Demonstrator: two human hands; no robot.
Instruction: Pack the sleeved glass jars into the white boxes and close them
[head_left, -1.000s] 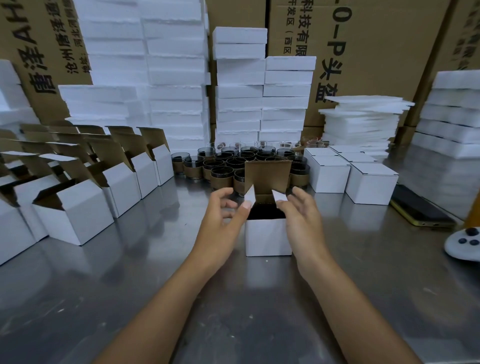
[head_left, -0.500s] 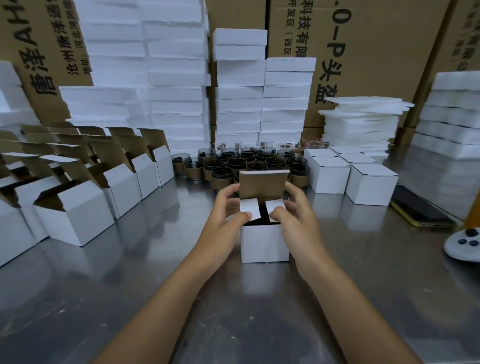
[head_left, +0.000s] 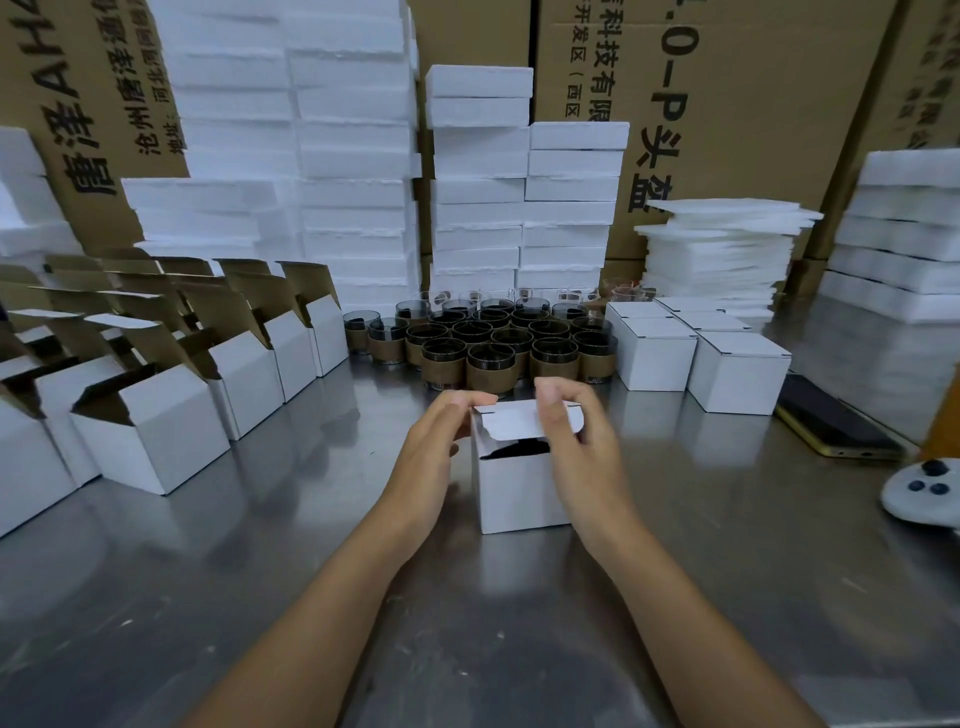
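- Table (head_left: 311, 597): steel, with two bare forearms reaching in from the near edge.
- Box (head_left: 519, 493): one, white, upright at mid-table between the hands. Its lid (head_left: 514, 423) is folded forward and not yet tucked. A dark gap shows beneath it; what is inside cannot be told.
- Left hand (head_left: 431, 457): fingers curled, gripping the box's top left corner.
- Right hand (head_left: 587, 457): thumb and fingers pinch the lid's right part.
- Controller (head_left: 924, 491): one, white, at the right edge.
- Phone (head_left: 836, 423): one, lying flat, right of the box.
- Open boxes (head_left: 156, 431): at least six, in rows at left, flaps raised.
- Closed boxes (head_left: 737, 371): at least four, grouped at right.
- Jars (head_left: 493, 364): some twenty, sleeved and packed together just behind the box; the exact count is unclear.
- Foam stacks (head_left: 519, 208): several, behind the jars.
- Cartons (head_left: 753, 104): brown, printed, forming the backdrop.
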